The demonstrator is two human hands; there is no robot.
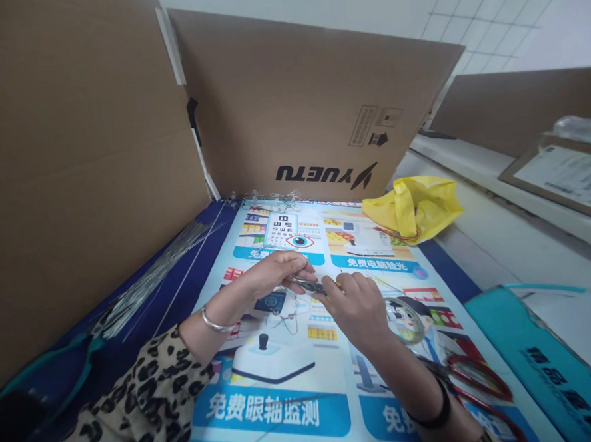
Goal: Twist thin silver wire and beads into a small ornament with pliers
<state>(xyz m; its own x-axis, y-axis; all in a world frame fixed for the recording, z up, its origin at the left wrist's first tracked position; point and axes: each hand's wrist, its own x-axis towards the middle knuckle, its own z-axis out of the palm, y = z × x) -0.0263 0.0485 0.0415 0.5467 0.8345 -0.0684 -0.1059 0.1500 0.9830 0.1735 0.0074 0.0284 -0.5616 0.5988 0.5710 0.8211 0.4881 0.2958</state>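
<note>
My right hand [355, 304] is closed around a small pair of pliers [307, 284], whose metal jaws point left. At those jaws, the fingers of my left hand [283, 273] are pinched together on thin wire; the exact grip is partly hidden. Bent loops of fine wire [292, 321] show below the hands, over the printed poster. A round clear roll of tape [406, 321] lies beside my right wrist. Scissors with red handles [480, 378] are under and beside my right forearm.
Cardboard panels [288, 101] stand behind and at left. A bundle of straight wires [163, 276] lies on the blue cloth, with teal handles [79, 367] nearby. Twisted wire pieces [289, 198] sit at the back. A yellow bag [415, 207] and a teal box [539, 359] are right.
</note>
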